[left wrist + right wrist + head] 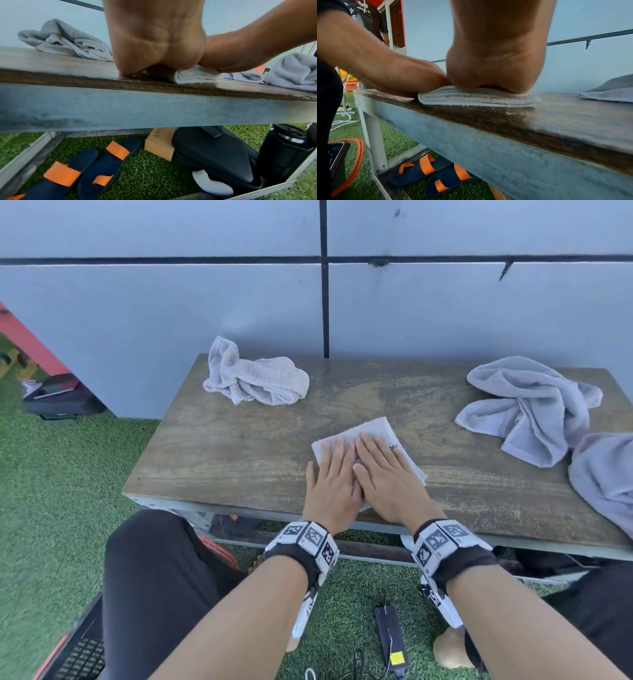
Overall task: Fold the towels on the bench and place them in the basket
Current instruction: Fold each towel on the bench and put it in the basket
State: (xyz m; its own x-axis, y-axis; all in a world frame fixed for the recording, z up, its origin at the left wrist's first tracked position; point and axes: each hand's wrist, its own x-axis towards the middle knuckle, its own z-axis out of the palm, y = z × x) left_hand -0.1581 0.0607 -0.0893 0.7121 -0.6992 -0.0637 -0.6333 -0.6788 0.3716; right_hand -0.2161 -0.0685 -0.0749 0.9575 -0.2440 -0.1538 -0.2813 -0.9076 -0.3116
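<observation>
A small folded white towel (pixel 375 430) lies near the front edge of the wooden bench (pixel 239 453). My left hand (pixel 334 474) and right hand (pixel 383 470) both press flat on it, side by side, fingers straight. From the wrist views the folded towel (pixel 193 77) (pixel 477 97) shows as a thin stack under my palms. A crumpled whitish towel (pixel 255 376) sits at the bench's back left. A crumpled grey towel (pixel 527 409) lies at the right, and another grey towel (pixel 606 474) hangs over the right front edge. A black basket with an orange rim (pixel 78 655) stands at my lower left.
A grey panelled wall (pixel 239 302) backs the bench. Under the bench are blue sandals with orange straps (pixel 89 166), a cardboard box (pixel 159 144), a black bag (pixel 214 152) and a dark flask (pixel 284 148). A black power brick (pixel 390 635) lies on green turf between my legs.
</observation>
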